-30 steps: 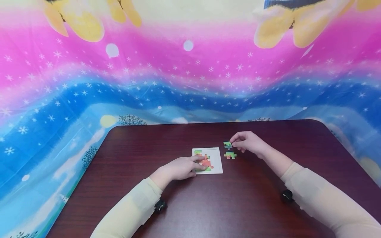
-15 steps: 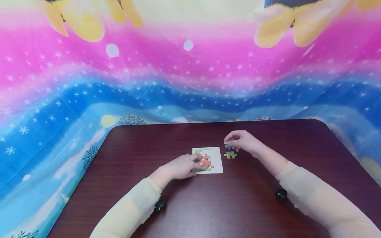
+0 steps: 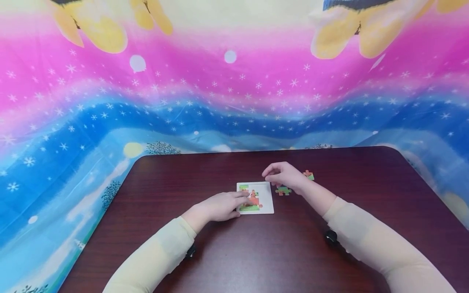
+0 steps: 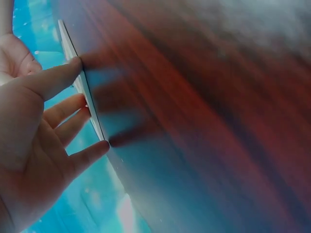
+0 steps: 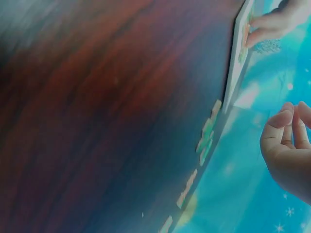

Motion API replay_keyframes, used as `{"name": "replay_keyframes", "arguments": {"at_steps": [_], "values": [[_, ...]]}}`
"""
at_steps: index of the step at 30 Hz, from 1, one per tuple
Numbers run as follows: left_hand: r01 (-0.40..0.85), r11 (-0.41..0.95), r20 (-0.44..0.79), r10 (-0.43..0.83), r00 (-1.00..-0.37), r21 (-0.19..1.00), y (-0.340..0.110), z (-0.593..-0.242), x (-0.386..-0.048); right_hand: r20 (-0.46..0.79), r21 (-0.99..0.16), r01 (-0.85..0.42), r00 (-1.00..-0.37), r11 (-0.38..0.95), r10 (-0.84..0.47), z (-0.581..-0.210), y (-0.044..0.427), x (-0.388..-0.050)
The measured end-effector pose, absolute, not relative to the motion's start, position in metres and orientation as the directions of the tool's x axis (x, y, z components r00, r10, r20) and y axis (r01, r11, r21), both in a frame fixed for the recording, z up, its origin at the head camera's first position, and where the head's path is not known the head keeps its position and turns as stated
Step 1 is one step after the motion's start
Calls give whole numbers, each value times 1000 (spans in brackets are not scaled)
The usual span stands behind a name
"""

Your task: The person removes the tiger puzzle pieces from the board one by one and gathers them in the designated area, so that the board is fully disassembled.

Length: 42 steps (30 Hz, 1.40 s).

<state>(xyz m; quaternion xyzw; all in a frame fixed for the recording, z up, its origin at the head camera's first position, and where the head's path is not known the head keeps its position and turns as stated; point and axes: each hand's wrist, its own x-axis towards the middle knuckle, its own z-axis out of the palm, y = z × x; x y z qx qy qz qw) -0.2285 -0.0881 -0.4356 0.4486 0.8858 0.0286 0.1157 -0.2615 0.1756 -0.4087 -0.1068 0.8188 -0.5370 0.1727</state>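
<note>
In the head view, my left hand [image 3: 220, 206] lies at the left side of a white puzzle board [image 3: 268, 199], its fingers over the joined red and green pieces [image 3: 249, 206]. The left wrist view shows the thumb and fingers of my left hand [image 4: 46, 126] touching the board's edge. My right hand [image 3: 287, 177] hovers just beyond the board's far right corner, fingers bent, with no piece visible in it. From the right wrist, that hand [image 5: 289, 150] is raised off the table, thumb near the fingertips. A loose green and orange piece [image 3: 283, 191] lies under its wrist side.
Another loose piece [image 3: 308, 175] lies right of my right hand, behind the forearm. Several loose pieces show in the right wrist view, including a green one [image 5: 206, 149]. A patterned cloth [image 3: 234, 101] hangs behind the dark wooden table [image 3: 234, 252].
My right hand has moved left from the loose pieces toward the board's far corner, uncovering a piece on the right. My left hand has stayed on the board, its fingers shifting slightly.
</note>
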Motion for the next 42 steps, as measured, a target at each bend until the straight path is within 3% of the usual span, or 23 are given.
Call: {"name": "replay_keyframes", "arguments": {"at_steps": [13,20,27,42], "values": [[831,550,-176,829,-530,84,-93,-435,-227,-231,-918,76,-901,390,-368,-425,156,-261],[804,583,-181,809,-560,117,-95,-435,-227,-256,-910,100,-899,402,-356,-427,153,-260],[809,574,-187,815,-549,125,-96,-433,-226,-263,-925,126,-892,359,-366,-435,152,-263],[805,580,-207,809,-550,126,-97,-433,-228,-216,-895,21,-894,446,-391,-454,150,-268]]}}
